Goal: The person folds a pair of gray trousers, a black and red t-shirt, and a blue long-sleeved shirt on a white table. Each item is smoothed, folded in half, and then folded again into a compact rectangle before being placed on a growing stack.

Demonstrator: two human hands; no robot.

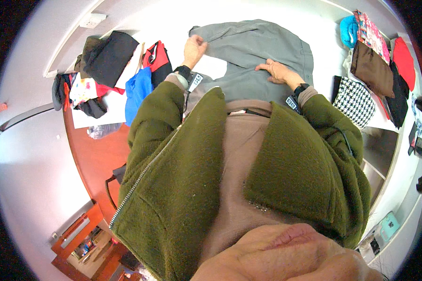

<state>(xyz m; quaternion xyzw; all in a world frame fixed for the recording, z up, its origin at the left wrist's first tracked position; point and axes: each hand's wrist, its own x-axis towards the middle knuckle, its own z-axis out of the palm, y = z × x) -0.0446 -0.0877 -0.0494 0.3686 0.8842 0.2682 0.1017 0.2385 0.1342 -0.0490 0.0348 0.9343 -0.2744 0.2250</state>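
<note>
Closest to the head camera come the person's chin (pixel 262 250) and green jacket (pixel 173 201), below the 2 hands. Grey trousers (pixel 262 44) lie spread on the white tabletop (pixel 213 66), between and beyond the hands. Left hand (pixel 193 50): fingers bent at a leg's edge; whether they pinch it, I cannot tell. Right hand (pixel 279 72): fingers spread over the cloth, gripping nothing, perhaps to keep it flat. Heaped clothes (pixel 110 58) left of the left hand and stacked clothes (pixel 373 70) right of the right hand seem set aside for room.
</note>
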